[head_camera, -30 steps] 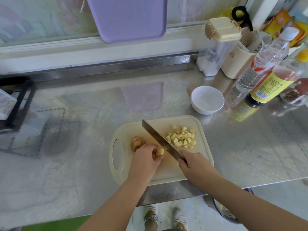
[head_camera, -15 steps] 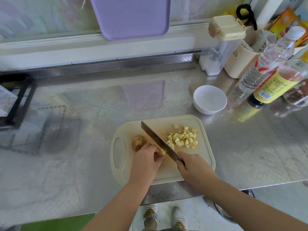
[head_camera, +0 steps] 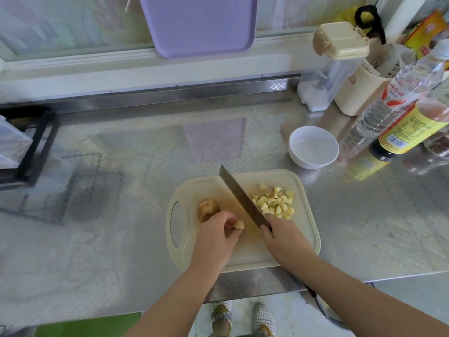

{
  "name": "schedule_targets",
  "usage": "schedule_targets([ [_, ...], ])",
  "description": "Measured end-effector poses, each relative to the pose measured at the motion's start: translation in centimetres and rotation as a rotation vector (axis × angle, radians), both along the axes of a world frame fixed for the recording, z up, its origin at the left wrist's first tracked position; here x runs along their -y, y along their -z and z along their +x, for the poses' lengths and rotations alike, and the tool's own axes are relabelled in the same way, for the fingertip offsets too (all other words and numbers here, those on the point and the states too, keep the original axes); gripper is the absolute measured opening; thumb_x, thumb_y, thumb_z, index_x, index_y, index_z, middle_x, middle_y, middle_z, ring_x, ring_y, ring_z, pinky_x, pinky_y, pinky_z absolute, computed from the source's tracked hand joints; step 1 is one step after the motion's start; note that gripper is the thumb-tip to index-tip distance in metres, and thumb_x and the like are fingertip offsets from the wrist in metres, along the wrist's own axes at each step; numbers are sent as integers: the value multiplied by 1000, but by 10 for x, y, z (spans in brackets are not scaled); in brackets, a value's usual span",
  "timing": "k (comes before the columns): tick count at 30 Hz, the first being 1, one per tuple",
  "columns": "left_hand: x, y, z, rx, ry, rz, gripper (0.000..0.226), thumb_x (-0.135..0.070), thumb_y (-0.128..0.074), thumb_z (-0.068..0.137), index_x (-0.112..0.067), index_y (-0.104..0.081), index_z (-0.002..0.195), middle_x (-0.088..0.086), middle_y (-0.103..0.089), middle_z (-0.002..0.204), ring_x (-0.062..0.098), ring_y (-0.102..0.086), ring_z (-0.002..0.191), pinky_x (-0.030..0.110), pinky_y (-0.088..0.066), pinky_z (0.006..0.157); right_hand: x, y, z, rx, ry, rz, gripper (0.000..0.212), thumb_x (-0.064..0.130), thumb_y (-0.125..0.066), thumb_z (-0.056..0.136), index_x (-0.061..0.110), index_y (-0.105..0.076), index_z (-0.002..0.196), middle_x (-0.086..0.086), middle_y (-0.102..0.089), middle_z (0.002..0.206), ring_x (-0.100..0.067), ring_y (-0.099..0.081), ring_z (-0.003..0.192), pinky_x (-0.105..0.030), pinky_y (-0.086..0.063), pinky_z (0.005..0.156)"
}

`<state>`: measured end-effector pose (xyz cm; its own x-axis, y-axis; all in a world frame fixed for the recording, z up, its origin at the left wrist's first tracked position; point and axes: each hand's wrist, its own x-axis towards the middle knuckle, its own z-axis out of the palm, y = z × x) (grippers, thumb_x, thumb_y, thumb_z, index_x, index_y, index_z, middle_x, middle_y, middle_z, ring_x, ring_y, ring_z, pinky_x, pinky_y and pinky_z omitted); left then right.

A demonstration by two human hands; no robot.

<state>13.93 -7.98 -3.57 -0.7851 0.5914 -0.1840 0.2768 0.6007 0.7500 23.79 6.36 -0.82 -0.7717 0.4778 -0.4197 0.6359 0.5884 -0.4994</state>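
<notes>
A cream cutting board [head_camera: 305,229] lies on the steel counter near its front edge. My left hand [head_camera: 216,235] pinches a small pale potato piece [head_camera: 238,224] at the board's middle. Just behind that hand sits an unpeeled brown potato chunk [head_camera: 207,209]. My right hand [head_camera: 283,235] grips the handle of a cleaver [head_camera: 243,199], whose blade runs diagonally up and left across the board. To the right of the blade lies a pile of several diced potato cubes [head_camera: 274,202].
A white bowl [head_camera: 313,147] stands behind the board's right corner. Bottles [head_camera: 403,93], a lidded container [head_camera: 335,64] and a cream holder [head_camera: 359,93] crowd the back right. A purple tray [head_camera: 198,23] leans on the wall. A black rack [head_camera: 34,147] stands at the left.
The cleaver came down on the piece under my left hand, then shifted right against the diced pile. My left hand now holds a smaller piece apart from the blade.
</notes>
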Motion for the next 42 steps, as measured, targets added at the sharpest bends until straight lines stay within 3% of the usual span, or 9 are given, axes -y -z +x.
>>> schedule_targets([
  [5,9,-3,-5,-5,-10,-18,12,-24,-67,91,-31,-69,100,-20,-65,91,-8,-58,87,5,-43,73,-13,-3,9,-2,-29,-36,20,29,-44,101,19,-57,89,1,-60,75,-16,-57,69,-41,-50,67],
  [12,5,-9,-6,-56,-3,-23,16,-18,-64,92,-25,-69,106,-13,-66,98,-1,-59,88,11,-46,78,-7,-2,16,-25,-25,-85,18,26,-46,101,19,-54,87,0,-59,74,-15,-55,65,-30,-42,59],
  [16,4,-9,0,-28,11,10,15,-15,-70,87,-21,-71,101,-11,-66,95,0,-62,86,20,-53,79,-5,-2,18,-28,-30,-89,18,27,-46,101,20,-54,86,1,-59,73,-14,-55,66,-29,-42,59],
  [23,6,-8,2,-42,51,13,14,-10,-71,86,-19,-71,97,-12,-64,96,1,-61,83,19,-53,78,-7,0,21,-27,-24,-100,20,28,-45,101,20,-57,86,2,-59,71,-14,-56,65,-33,-47,63],
  [28,8,-7,-5,74,-69,17,12,-20,-67,90,-27,-68,101,-16,-67,90,-2,-62,83,20,-53,79,-8,0,22,-24,-21,-104,21,28,-45,101,20,-56,85,1,-59,71,-15,-57,66,-32,-46,62],
  [34,19,-6,-6,-3,5,-92,22,-22,-67,89,-36,-63,106,-20,-64,89,-4,-59,81,9,-45,72,-6,-1,22,-17,-35,-97,23,28,-45,102,17,-57,86,-2,-60,72,-17,-57,67,-36,-49,65],
  [38,22,-6,-2,5,4,-79,24,-27,-72,86,-33,-63,107,-18,-64,91,-3,-59,82,18,-51,77,-4,0,22,-12,-44,-85,25,27,-45,101,24,-51,77,2,-57,67,-11,-52,60,-25,-39,55],
  [42,21,-6,-1,9,-40,-82,15,-33,-73,84,-36,-64,95,-19,-64,85,-5,-59,79,19,-52,73,-2,-1,22,-7,-57,-84,29,27,-45,102,29,-46,73,5,-54,65,-9,-49,57,-20,-34,52],
])
